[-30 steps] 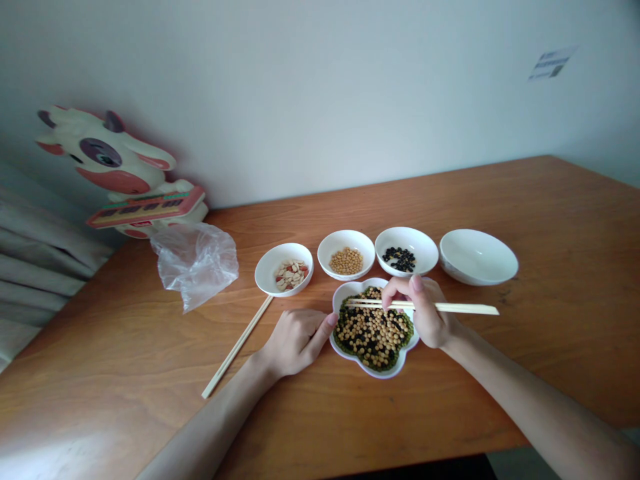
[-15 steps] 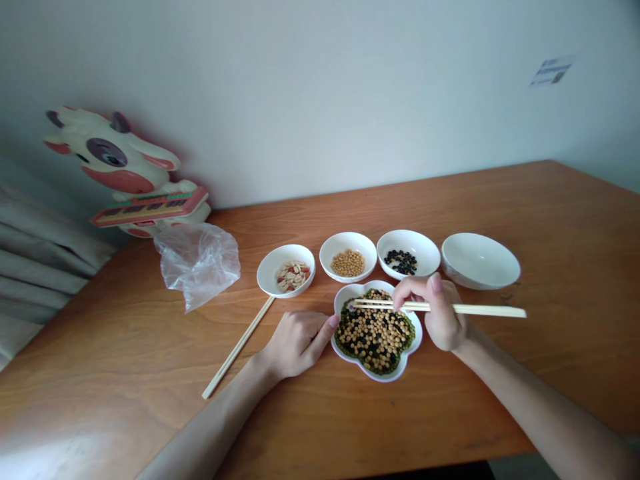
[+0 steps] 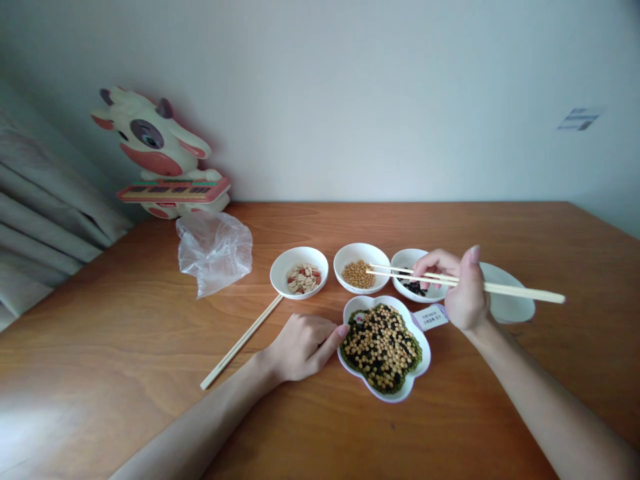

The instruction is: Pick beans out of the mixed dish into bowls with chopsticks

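A pale wall (image 3: 350, 120) rises behind the wooden table (image 3: 150, 327), with a toy cow (image 3: 170, 153) and a crumpled plastic bag (image 3: 215, 253) far to the left of the flower-shaped dish (image 3: 425, 353). That dish is full of mixed beans (image 3: 387, 347), with one small bare patch. The left hand (image 3: 305, 343) lies beside it, fingers curled and thumb against its left rim; from where I stand, I cannot tell whether it grips or merely steadies. The right hand (image 3: 463, 287) pinches a pair of chopsticks (image 3: 520, 291), their tips over the yellow-bean bowl (image 3: 363, 250), just behind the dish. The black-bean bowl (image 3: 407, 257), also behind the dish, is partly covered by that hand. Left of the dish lies a spare pair of chopsticks (image 3: 243, 341), by the seed bowl (image 3: 295, 255). The step in hand seems to be chopstick work at the yellow beans (image 3: 357, 275); whether a bean is caught, I cannot tell. Such smooth, round beans call for light, even pressure and close tips.
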The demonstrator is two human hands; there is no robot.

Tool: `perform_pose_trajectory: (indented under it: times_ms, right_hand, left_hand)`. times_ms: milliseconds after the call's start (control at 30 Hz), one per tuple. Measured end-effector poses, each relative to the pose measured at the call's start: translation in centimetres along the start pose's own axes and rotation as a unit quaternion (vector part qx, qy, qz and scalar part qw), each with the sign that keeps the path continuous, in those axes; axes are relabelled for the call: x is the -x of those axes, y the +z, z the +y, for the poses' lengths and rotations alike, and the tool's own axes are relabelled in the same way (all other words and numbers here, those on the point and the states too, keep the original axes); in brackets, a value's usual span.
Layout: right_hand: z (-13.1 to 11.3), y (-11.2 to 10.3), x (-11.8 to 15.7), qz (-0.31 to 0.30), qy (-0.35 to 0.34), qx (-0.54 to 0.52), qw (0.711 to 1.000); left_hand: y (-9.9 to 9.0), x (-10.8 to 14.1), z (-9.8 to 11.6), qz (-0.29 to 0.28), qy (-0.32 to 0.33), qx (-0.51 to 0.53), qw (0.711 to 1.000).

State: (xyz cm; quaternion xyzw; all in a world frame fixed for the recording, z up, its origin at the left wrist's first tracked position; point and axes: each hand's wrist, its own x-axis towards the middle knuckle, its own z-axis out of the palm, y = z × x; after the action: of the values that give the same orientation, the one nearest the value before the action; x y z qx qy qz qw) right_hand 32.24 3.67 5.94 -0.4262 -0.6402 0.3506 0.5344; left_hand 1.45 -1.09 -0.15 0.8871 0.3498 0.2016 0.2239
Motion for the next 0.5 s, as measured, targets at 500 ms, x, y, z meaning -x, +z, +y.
perform_pose_trajectory:
  times_ms: [500]
  right_hand:
    - [-0.1, -2.4, 3.8, -0.141, 0.022, -0.035, 0.989]
  left_hand:
    - [-1.1, 0.2, -0.5, -0.006, 0.031, -0.026, 0.999]
